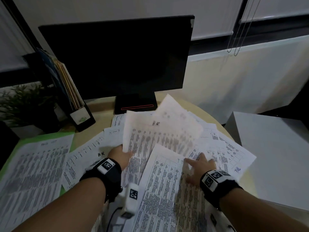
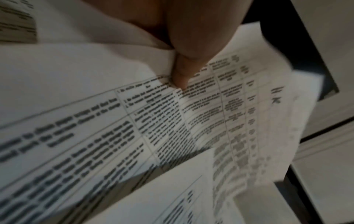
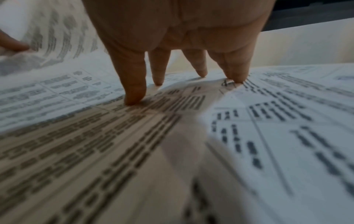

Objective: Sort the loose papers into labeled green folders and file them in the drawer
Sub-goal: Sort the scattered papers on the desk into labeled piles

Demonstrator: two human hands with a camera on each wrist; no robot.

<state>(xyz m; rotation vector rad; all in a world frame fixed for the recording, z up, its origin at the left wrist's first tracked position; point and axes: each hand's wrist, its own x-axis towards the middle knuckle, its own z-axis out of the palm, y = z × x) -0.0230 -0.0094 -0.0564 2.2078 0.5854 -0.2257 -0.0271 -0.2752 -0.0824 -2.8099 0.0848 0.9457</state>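
Note:
Several printed sheets lie spread over the round desk (image 1: 93, 104). My left hand (image 1: 119, 156) pinches the lower edge of a lifted sheet (image 1: 160, 131) marked HR, which stands tilted above the pile; the left wrist view shows my thumb (image 2: 184, 71) on that sheet (image 2: 220, 118). My right hand (image 1: 199, 164) rests with straight, spread fingers (image 3: 134, 94) on the flat papers (image 3: 268, 121) at the right of the pile. An open green folder (image 1: 41, 136) lies at the left with a printed sheet (image 1: 33, 168) on it.
A dark monitor (image 1: 120, 59) stands behind the papers. A black file holder (image 1: 73, 97) with folders and a potted plant (image 1: 25, 104) stand at the back left. A white cabinet (image 1: 275, 148) is at the right of the desk.

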